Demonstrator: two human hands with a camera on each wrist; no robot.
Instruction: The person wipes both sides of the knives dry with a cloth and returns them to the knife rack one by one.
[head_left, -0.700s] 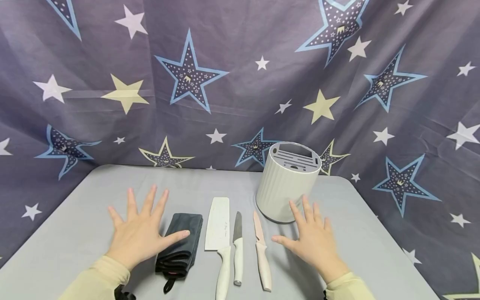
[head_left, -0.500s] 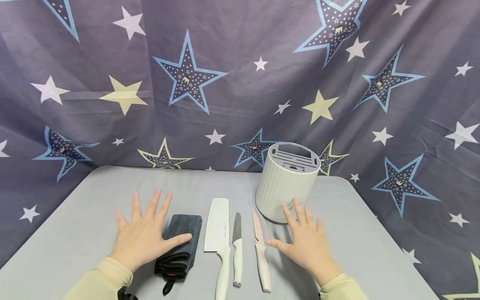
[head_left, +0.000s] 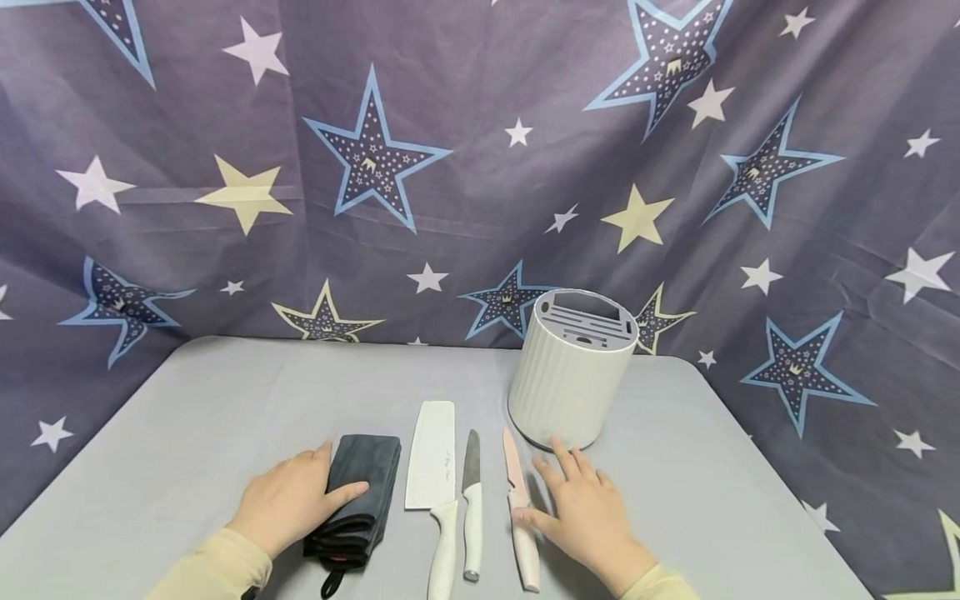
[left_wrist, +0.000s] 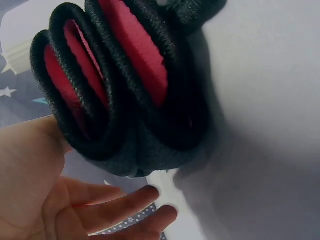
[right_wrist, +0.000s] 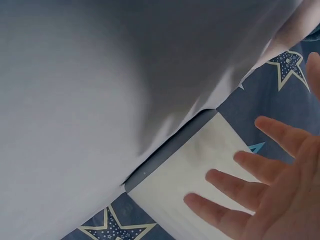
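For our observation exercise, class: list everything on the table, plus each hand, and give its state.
dark cloth, folded in layers
cleaver, lying flat, unheld
grey-bladed knife, lying flat, unheld
pink knife, lying flat
knife block, upright, slots empty
left hand, at the dark cloth, thumb over its top
right hand, fingers spread, thumb over the pink knife; contact unclear

- Head view: bright, even light, with soft shadows on the tabletop (head_left: 465,379).
- Both wrist views are dimmer and less sharp.
- In right wrist view, a broad shadow darkens the tabletop.
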